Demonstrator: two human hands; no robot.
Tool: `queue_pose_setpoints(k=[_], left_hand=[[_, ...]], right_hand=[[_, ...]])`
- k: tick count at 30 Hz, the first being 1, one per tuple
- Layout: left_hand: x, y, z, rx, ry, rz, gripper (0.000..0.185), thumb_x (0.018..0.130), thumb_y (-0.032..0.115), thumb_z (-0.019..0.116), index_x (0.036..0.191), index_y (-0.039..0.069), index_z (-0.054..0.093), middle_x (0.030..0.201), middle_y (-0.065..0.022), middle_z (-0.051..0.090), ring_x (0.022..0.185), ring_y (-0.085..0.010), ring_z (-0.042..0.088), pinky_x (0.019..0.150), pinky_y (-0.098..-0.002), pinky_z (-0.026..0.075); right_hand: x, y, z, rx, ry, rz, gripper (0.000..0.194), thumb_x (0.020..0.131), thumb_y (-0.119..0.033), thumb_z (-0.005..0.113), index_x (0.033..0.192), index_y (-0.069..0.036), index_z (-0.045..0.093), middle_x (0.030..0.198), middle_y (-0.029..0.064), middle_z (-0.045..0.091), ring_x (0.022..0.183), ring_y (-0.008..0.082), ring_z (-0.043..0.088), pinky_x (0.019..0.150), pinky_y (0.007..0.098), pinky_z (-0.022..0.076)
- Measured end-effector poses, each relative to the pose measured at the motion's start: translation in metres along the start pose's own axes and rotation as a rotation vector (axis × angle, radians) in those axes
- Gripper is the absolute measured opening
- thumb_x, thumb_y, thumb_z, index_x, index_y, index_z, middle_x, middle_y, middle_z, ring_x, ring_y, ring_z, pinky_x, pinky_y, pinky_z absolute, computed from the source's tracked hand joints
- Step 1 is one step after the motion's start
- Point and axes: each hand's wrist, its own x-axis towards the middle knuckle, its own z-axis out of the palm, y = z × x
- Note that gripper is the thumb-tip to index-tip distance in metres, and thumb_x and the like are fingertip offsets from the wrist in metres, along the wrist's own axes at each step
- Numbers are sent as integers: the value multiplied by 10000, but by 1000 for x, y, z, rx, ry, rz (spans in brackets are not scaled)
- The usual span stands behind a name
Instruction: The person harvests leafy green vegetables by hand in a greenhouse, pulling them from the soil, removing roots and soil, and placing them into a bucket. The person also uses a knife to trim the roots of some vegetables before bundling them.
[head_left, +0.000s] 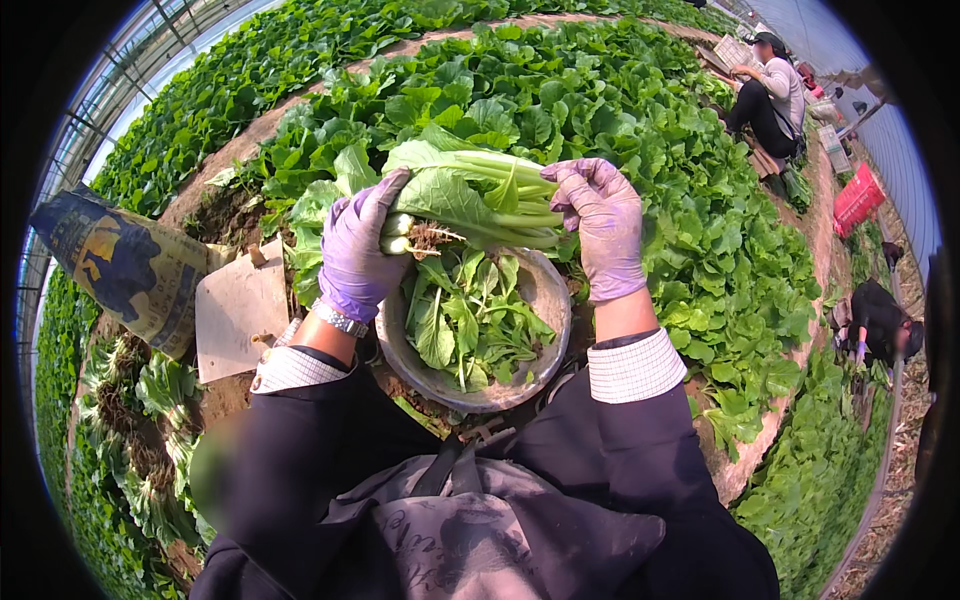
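Note:
A bunch of leafy greens (480, 187) with pale green stalks lies across the space between my hands, above a basin. My left hand (364, 244), in a purple glove, grips its left side. Beside those fingers, white stem ends (397, 234) and soil-covered roots (431, 236) stick out. My right hand (598, 225), also gloved and soiled, pinches stalks at the bunch's right end. Below, the round basin (551, 274) holds loose green leaves (465, 322). Part of the basin's far rim is hidden by the bunch.
Dense leafy crop (675, 225) grows ahead and to the right. At left are a printed sack (142, 262), a flat board (244, 315) and pulled greens with roots (161, 450). Two people (772, 97) work at the right, near a red bag (859, 199).

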Motion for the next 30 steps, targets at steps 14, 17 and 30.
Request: queue_pose_setpoints(k=[14,17,30], left_hand=[[-2,-10,0,-96,125,-40,667,631,15,676,1269,160,545,1089,-86,629,965,-285,585,881,-376,439],[-2,-11,-1,-202,109,-113,663,642,-45,705,1270,65,525,1260,-124,578,1152,-288,558,966,-359,446],[-5,-10,-9,-157,138,-118,699,603,-112,638,1266,80,533,1272,-111,571,1174,-269,543,988,-345,433]], right_hand=[[18,-5,-37,-23,396,-212,77,827,-37,676,887,-61,634,759,-2,646,586,35,536,518,165,414],[16,6,-58,-293,203,154,247,842,-105,661,1087,-77,664,927,-11,679,700,59,585,622,223,456],[2,53,-14,-324,-351,184,334,860,-119,658,1165,1,596,1047,91,669,939,160,599,866,289,459]])
